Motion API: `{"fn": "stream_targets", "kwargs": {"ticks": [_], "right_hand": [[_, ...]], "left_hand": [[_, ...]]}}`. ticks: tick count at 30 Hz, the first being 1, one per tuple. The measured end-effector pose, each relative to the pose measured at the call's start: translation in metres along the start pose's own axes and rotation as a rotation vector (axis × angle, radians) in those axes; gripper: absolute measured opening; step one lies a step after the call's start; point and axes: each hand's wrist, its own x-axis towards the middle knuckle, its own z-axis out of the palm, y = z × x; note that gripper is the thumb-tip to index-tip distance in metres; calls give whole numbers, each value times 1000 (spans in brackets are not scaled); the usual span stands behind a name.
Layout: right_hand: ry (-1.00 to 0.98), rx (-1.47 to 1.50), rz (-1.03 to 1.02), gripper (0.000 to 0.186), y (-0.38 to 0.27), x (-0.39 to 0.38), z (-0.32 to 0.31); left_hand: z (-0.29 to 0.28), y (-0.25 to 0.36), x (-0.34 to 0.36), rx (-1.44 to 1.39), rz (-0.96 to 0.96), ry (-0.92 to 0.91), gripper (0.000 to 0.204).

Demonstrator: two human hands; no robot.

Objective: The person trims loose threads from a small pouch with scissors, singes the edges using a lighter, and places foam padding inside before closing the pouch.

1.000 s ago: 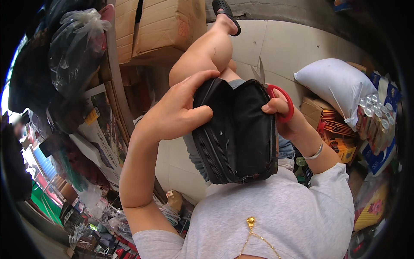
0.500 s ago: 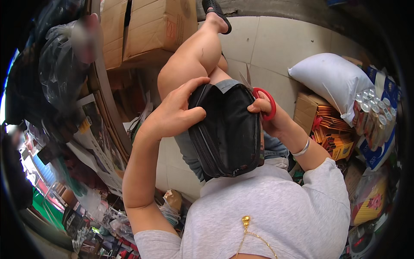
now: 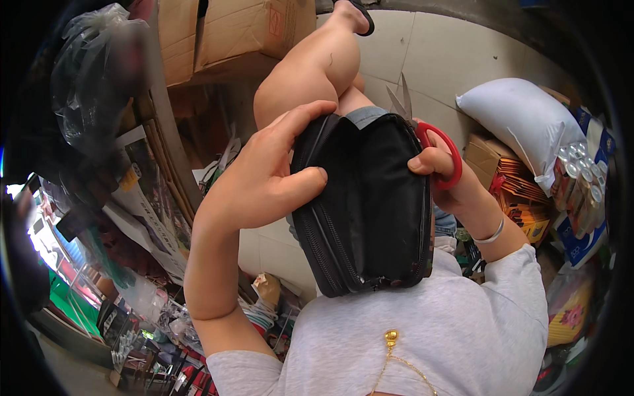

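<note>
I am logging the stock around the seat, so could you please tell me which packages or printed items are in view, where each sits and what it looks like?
Cardboard boxes: top, left of the raised leg, brown, stacked.
Printed flat carton: left, leaning, white with pictures.
Orange packets: right, in an open brown box.
Wrapped cans: far right, silver tops in clear film.
Blue-and-white pack: below the cans.

I take this for a small shop or its stockroom. Cardboard boxes (image 3: 244, 33) are stacked on a tiled floor (image 3: 456, 59), a shrink-wrapped pack of cans (image 3: 578, 175) leans beside a white pillow (image 3: 518, 122), and bagged goods (image 3: 92, 79) and packaged wares (image 3: 152, 191) crowd my left.
</note>
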Motion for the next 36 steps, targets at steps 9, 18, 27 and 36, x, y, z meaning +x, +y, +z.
{"fn": "stream_targets", "kwargs": {"ticks": [9,18,27,36], "right_hand": [[51,-202,-116,53,21,18,-16],[132,-334,-168,67,54,24,-20],[145,-357,-344,64,73,33,-29],[147,-347,-292,61,72,33,-39]], "left_hand": [[18,-21,8,318,71,120,62],[87,-62,35,1402,144,149,23],[102,-88,53,1362,130,259,15],[113,-86,67,1391,-42,244,16]]}}
